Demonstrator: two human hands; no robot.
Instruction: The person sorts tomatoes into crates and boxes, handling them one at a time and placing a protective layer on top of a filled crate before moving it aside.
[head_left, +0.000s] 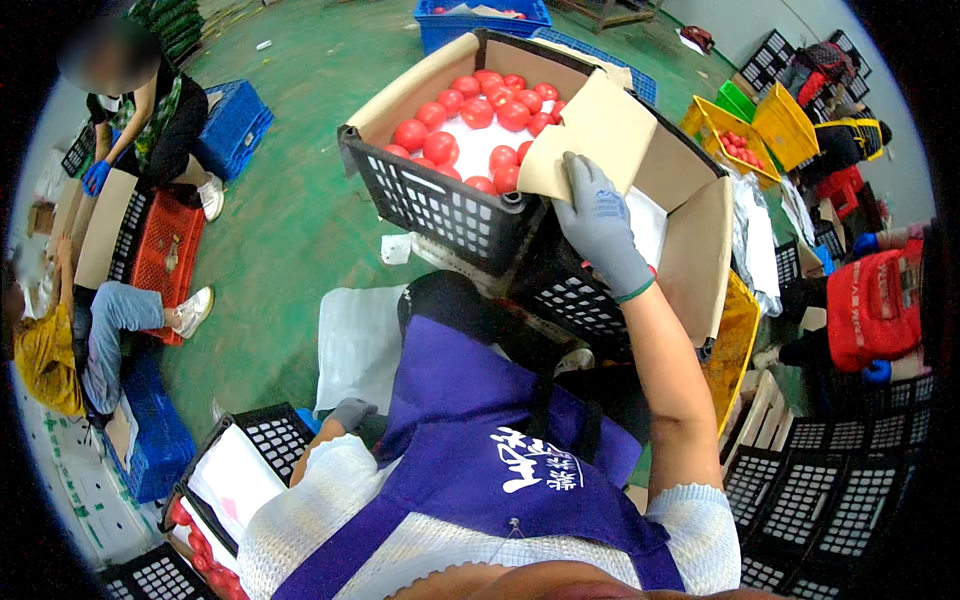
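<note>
My right hand (596, 217), in a grey glove with a green cuff, rests on the cardboard lining flap (607, 127) between two black plastic crates; its fingers press on or hold the flap's near edge. Left of it, one crate (442, 202) contains tomatoes (477, 112) arranged around white paper. The other crate (697, 247), right of the hand, is lined with brown card and holds white paper, with a bit of red showing under my wrist. Low at my side is my gloved left hand (351, 412), near a white sheet (352, 345); its fingers are partly hidden, and whether it grips the sheet is unclear.
Behind my left arm stand black crates with tomatoes (202, 555) and white paper (236, 480). A yellow crate (731, 345) is at the right. Two people sit by a red crate (172, 255) at the left. Other people work among crates on the right. Blue crates (480, 30) stand beyond.
</note>
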